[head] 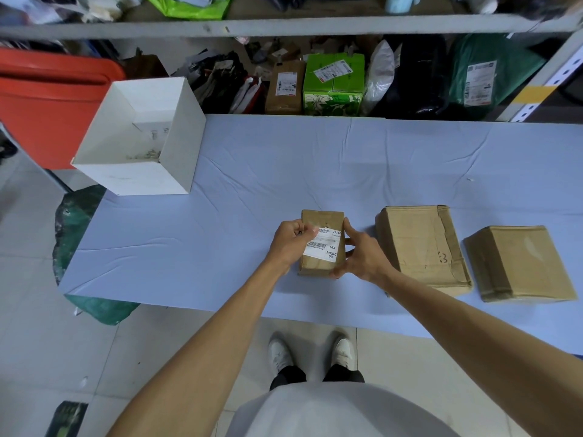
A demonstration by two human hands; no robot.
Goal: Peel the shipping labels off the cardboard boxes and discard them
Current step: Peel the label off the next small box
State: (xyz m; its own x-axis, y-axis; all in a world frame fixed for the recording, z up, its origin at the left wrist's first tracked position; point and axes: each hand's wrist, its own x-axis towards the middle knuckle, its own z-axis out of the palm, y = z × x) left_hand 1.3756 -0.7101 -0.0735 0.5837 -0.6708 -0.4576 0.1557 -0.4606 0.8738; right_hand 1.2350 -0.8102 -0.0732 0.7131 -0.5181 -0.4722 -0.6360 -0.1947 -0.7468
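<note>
Small cardboard box (319,219) flat on bench (252,184), near front edge; white shipping label (325,247) on its top face, mostly stuck down; left hand (291,241) at label's far-left corner, fingers (299,229) curled together, pinching that corner; right hand (362,257) clamped on box's right side, thumb at near corner, index finger up at far edge; middle cardboard box (419,247) just right of it; end cardboard box (520,263) further right, apart; open white box (184,152) at far-left bench corner.
</note>
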